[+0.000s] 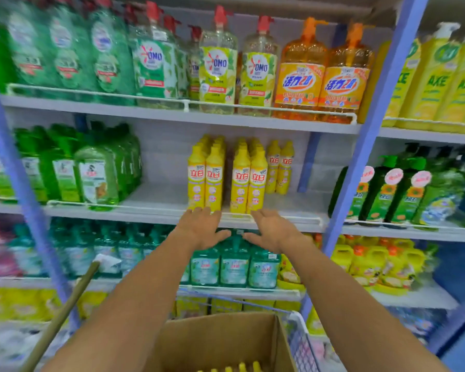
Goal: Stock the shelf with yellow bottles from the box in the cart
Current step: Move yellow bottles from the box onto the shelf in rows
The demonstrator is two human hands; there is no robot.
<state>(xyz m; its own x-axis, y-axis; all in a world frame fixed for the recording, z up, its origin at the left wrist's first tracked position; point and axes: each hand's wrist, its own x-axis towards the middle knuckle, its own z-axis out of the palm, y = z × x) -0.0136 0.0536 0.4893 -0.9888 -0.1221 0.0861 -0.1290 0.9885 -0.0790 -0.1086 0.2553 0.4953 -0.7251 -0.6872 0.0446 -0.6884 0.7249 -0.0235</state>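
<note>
Bottom centre: cardboard box in cart, yellow caps just showing at frame edge. Mid-frame: left hand & right hand both spread, fingers straight, holding nothing, at shelf front edge. Beyond, yellow bottles stand in rows. Prob. stiff, slick plastic, full so weighty; grip round mid-body, not cap.

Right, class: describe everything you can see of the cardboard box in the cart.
The cardboard box is plain brown, open at the top. It sits low in the view inside the wire cart. Yellow bottle caps show inside it at the frame's edge. The left hand and right hand are off it.
</note>
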